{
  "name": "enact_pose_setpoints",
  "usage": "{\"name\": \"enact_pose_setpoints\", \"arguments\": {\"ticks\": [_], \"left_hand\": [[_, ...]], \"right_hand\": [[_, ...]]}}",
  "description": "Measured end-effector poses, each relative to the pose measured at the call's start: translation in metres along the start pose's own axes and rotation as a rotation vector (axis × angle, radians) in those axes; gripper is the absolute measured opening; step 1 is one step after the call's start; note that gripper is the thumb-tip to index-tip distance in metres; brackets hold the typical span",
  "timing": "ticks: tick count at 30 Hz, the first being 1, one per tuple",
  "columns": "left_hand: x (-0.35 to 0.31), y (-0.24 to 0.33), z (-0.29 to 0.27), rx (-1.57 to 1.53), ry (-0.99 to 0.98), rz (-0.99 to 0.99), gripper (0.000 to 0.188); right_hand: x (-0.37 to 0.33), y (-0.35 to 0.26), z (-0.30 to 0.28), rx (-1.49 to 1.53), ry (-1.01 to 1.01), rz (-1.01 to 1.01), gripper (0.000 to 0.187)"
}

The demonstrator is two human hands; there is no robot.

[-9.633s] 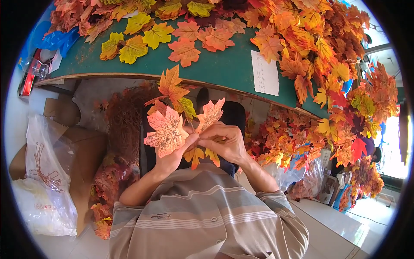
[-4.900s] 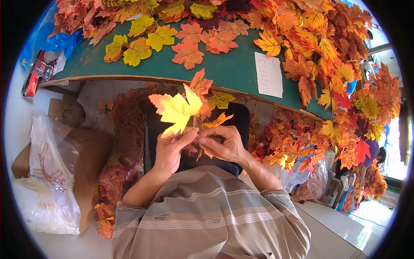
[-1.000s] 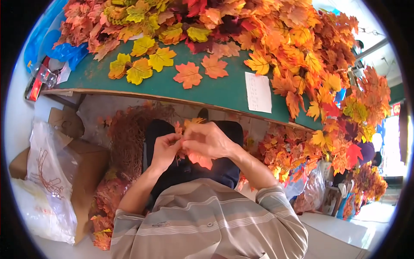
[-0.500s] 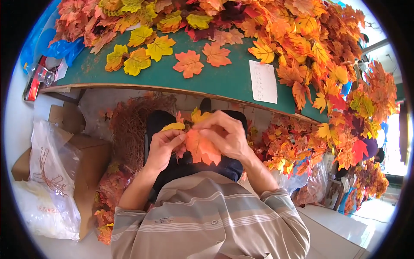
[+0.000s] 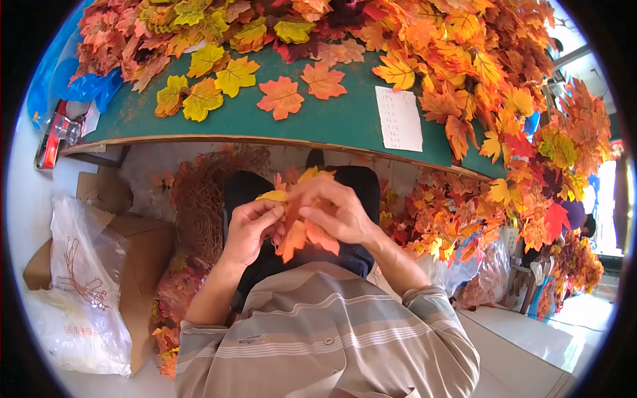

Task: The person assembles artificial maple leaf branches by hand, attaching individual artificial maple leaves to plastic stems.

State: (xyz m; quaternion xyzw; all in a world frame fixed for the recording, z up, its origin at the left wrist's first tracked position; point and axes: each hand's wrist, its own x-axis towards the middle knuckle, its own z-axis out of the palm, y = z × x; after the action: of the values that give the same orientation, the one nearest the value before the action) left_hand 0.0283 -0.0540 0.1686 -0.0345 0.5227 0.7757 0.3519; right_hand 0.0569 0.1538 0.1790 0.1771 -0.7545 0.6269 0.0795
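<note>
Above my lap, my left hand (image 5: 251,229) pinches a bunch of artificial maple leaves between thumb and fingers; the exact spot it grips is hidden. My right hand (image 5: 338,209) curls over the same bunch from the right, its fingers partly blurred. An orange maple leaf (image 5: 304,237) hangs below the fingers, folded at its middle. Beyond the hands a yellow leaf (image 5: 272,196) and more orange ones stick out of the bunch.
A green table (image 5: 232,127) ahead carries loose maple leaves (image 5: 281,97), large leaf heaps (image 5: 458,40) and a paper slip (image 5: 399,119). Beneath it lies a pile of brown stems (image 5: 212,192). At left stand a cardboard box (image 5: 142,245) and white plastic bag (image 5: 93,318); more leaf bunches (image 5: 438,219) lie right.
My right hand has shifted slightly and its fingers have curled over the bunch. The orange leaf, flat before, is now bent. The view has tilted a little.
</note>
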Motion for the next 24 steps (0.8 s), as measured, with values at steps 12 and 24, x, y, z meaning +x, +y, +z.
{"name": "enact_pose_setpoints", "arguments": {"ticks": [12, 24], "left_hand": [[-0.006, 0.0, 0.005, -0.064, -0.031, -0.083, 0.015], [-0.008, 0.003, 0.012, -0.066, -0.083, -0.09, 0.016]], "right_hand": [[-0.022, 0.01, 0.002, 0.01, -0.084, 0.104, 0.006], [-0.033, 0.015, 0.01, 0.116, -0.022, 0.104, 0.012]]}}
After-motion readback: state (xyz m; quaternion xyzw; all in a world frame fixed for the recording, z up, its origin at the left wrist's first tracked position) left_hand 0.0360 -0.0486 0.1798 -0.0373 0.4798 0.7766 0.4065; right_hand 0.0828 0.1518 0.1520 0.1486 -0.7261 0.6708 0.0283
